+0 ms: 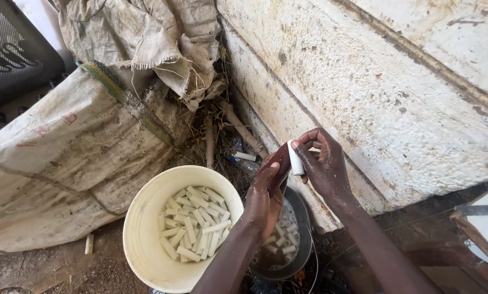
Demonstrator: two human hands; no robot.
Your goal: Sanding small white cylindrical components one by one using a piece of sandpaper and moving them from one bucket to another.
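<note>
Right hand (325, 169) pinches a short white tube piece (295, 159) upright above the dark water basin (304, 239); left hand (265, 198) presses a dark red rag (276, 163) against it, wiping over the basin so drips fall in. Cream bucket (146, 218) alongside holds more tube pieces, apart from the soaking ones.

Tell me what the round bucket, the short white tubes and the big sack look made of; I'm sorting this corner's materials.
Bucket: likely plastic, cream, smooth matte wall, dirt-smudged. White tubes, like the one in the right hand: probably rigid plastic pipe offcuts, with straight cut ends and an even dull white. Sack: woven cloth, perhaps plastic fibre, with a visible weave, frayed threads and stains. The left hand holds a dark red piece; material unclear.
</note>
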